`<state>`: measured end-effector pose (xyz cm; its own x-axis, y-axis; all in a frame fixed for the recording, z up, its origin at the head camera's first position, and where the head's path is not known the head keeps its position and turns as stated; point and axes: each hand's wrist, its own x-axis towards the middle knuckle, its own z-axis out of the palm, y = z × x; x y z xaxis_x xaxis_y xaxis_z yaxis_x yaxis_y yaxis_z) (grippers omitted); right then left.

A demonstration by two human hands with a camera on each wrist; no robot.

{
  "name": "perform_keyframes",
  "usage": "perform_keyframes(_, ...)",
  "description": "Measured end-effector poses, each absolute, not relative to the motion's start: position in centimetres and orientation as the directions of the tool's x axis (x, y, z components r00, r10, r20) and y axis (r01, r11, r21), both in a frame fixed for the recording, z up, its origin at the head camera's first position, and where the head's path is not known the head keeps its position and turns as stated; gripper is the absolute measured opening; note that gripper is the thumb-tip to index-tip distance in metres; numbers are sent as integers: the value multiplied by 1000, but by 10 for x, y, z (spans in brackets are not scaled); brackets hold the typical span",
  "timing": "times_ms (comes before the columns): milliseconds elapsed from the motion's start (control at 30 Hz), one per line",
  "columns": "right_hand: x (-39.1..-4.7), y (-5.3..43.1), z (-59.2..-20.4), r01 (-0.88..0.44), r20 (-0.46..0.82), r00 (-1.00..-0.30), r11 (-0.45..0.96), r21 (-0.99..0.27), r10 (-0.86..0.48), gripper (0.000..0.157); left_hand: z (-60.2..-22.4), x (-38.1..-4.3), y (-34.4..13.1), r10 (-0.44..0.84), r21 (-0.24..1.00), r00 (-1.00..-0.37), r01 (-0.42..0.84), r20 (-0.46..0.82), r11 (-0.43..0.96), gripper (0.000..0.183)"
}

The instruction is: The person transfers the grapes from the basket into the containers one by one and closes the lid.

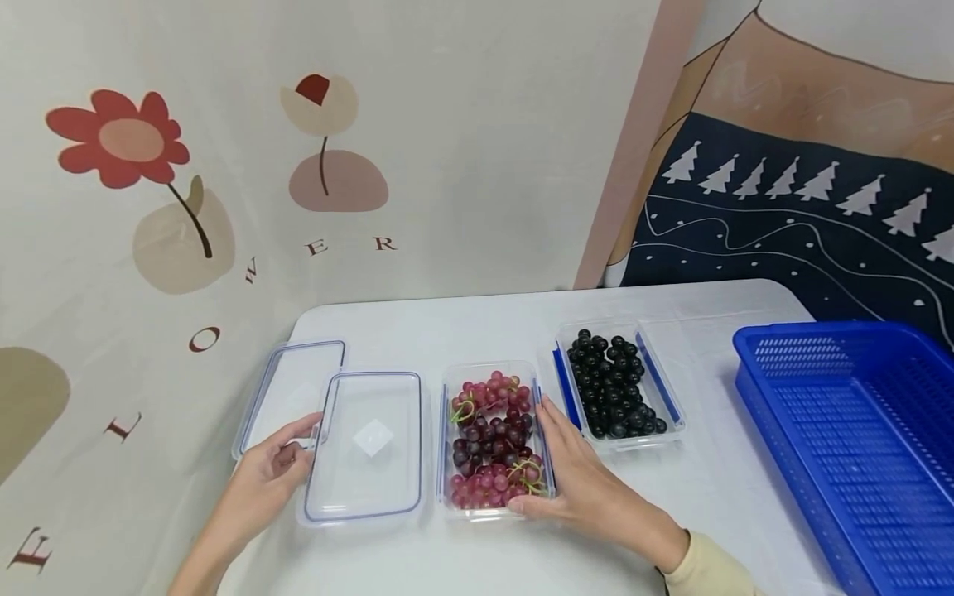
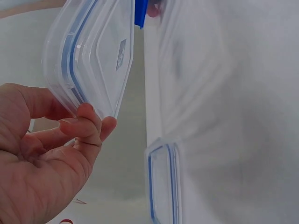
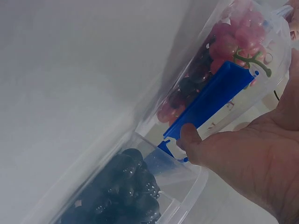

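My left hand [image 1: 272, 476] pinches the left edge of a clear plastic lid [image 1: 363, 484] with a blue seal. In the left wrist view the raised lid [image 2: 110, 51] is tilted, with the thumb and fingertips at its lower corner. Right of it stands a clear container [image 1: 495, 515] of red and dark grapes [image 1: 492, 443]. My right hand [image 1: 581, 480] rests along that container's right side, fingers extended and thumb at the near corner. In the right wrist view a fingertip touches beside its blue latch flap [image 3: 215, 98], which hangs outward.
A second clear container [image 1: 674, 418] with black grapes [image 1: 611, 385] stands behind and right of the first. Another blue-sealed lid [image 1: 298, 377] lies at the table's left. A blue perforated basket [image 1: 778, 430] occupies the right side. A printed cloth wall [image 1: 484, 165] rises behind the white table [image 1: 514, 319].
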<state>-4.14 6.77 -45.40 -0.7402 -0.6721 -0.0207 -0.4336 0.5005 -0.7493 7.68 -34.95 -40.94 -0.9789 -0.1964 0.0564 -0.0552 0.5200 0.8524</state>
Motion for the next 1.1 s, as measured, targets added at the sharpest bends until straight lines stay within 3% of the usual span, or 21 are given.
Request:
perform_keyframes(400, -40, 67, -450, -412, -12, -774, 518, -749, -633, 93, -396, 55, -324, -98, 912, -993, 12, 58, 411, 50)
perform_keyframes(867, -45, 62, -447, -498, 202, -820, 495, -712, -535, 62, -398, 29, -282, -62, 947, -997, 31, 54, 321, 52)
perform_keyframes(1100, -48, 61, -446, -567, 321, -800, 466, -679, -506, 48, -404, 22, -265, -38, 957, -998, 36, 49, 288, 52)
